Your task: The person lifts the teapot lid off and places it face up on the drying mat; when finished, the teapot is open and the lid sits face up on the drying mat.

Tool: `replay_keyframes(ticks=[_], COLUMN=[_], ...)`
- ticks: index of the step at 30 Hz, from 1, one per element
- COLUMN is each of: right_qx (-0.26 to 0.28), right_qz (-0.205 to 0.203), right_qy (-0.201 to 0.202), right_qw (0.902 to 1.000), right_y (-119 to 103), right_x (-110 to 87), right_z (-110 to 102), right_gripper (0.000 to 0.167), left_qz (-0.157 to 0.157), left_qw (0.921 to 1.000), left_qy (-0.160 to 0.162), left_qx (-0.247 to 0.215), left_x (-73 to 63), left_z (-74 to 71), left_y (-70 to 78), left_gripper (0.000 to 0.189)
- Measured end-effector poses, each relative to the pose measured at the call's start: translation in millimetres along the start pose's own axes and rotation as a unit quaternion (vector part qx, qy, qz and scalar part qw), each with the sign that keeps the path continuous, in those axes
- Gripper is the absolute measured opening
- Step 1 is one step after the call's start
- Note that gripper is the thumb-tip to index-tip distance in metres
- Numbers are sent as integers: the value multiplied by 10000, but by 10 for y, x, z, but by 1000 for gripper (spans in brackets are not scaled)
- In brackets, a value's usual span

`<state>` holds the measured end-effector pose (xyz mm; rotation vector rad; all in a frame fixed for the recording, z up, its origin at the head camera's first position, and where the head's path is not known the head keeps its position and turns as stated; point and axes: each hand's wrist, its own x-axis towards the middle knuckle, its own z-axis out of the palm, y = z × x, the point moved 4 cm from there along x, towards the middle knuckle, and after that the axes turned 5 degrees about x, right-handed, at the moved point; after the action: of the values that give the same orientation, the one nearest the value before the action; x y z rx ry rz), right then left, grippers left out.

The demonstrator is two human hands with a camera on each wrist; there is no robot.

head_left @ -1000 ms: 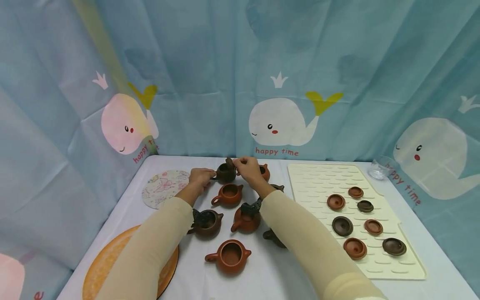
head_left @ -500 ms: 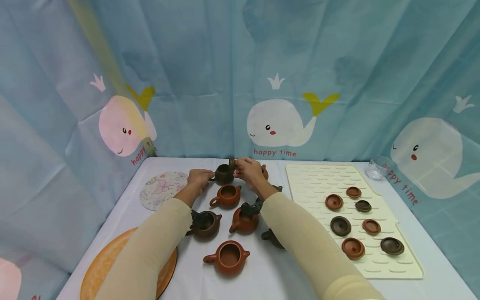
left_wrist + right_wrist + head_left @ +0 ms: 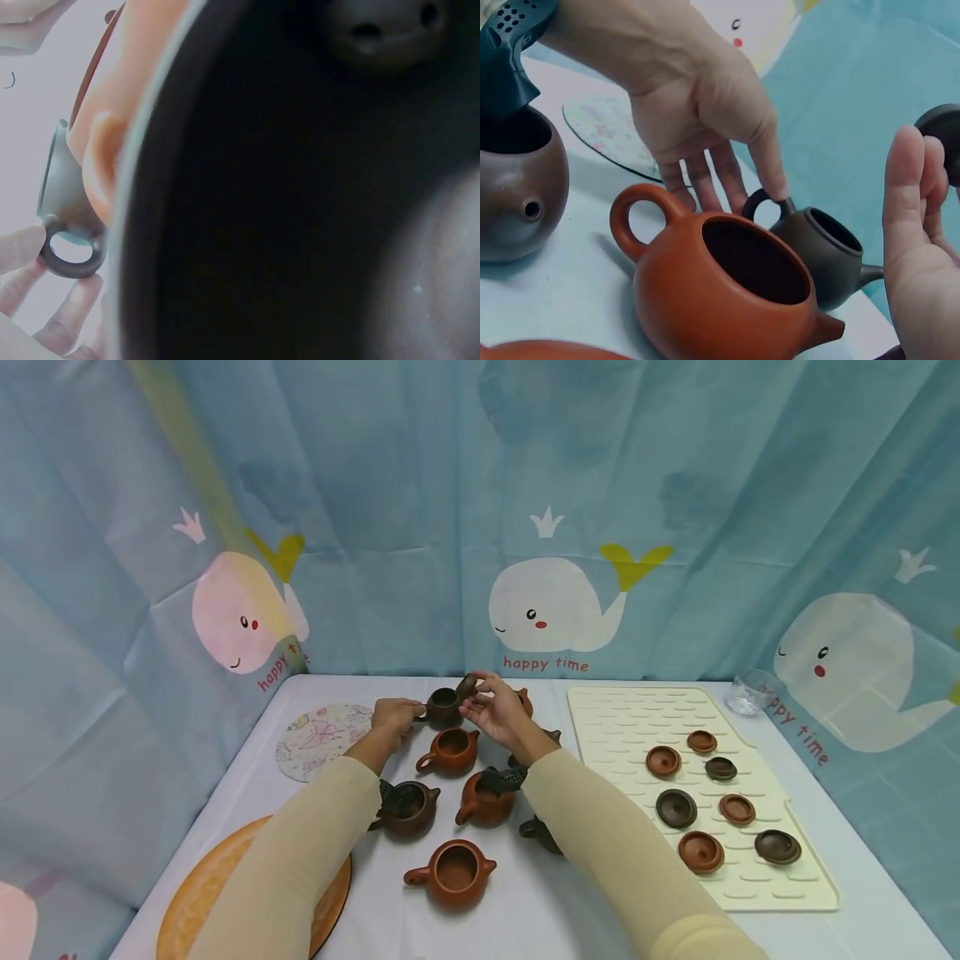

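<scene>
At the back of the table stands a small dark brown teapot (image 3: 443, 707) with its top uncovered. My left hand (image 3: 392, 718) pinches its loop handle; the left wrist view shows thumb and fingers at that handle (image 3: 73, 271). Just right of the opening, my right hand (image 3: 497, 708) holds a dark lid (image 3: 467, 686) tilted on edge, apart from the pot. In the right wrist view the lid (image 3: 946, 139) is partly cut off by the frame edge. An orange-brown teapot (image 3: 724, 285) without a lid stands close in front of the dark one.
More lidless teapots, such as a red-brown one (image 3: 456, 875), stand between and under my forearms. A cream board (image 3: 622, 760) at right bears several lids (image 3: 677, 808). A clear cup (image 3: 750, 693) is at the back right; a floral mat (image 3: 318, 743) and orange round board (image 3: 202, 877) lie left.
My right hand has drawn the lid rightward from over the dark teapot's opening and tilted it, the palm turning more into view. The left hand keeps its hold on the handle.
</scene>
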<state>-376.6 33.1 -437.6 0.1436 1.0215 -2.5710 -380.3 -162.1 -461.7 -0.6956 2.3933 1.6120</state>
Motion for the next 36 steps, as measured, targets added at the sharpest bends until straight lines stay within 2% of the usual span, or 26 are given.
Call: replay_keyframes(ticks=[4,8,13,16,23,29,31,36], right_qx=[-18,-76,-695,-1220,-1933,-2853,-3173,-4087], right_qz=[-53,-56,-201,-411,-743,-1024,-1125,-1317], right_qy=[-468,-709,-612,-551,-552,-318,-304,-406], right_qw=[9989,9974,9955,9901,9768,9524,9411,9022], right_y=[-9,-23,-54,-88,-196,-327,-373,-492], right_x=[-17,-45,-86,-116,-199,-277,-316,-448], right_z=[-3,-9,-17,-15,-38,-100,-118,-146], right_gripper=[57,53,38,39,46,48,49,51], left_qz=[-8,9,30,32,80,85,98,82], left_qw=[10000,10000,9999,9999,9999,9999,9999,9999], left_qy=[20,44,100,121,71,44,28,15], left_qx=[-9,10,22,42,74,74,101,115], left_x=[0,5,12,16,14,16,17,19], left_z=[-1,-6,-7,-2,5,3,2,-4], left_y=[2,-6,-11,-13,-13,1,-2,-15], left_gripper=[21,20,21,21,21,21,22,22])
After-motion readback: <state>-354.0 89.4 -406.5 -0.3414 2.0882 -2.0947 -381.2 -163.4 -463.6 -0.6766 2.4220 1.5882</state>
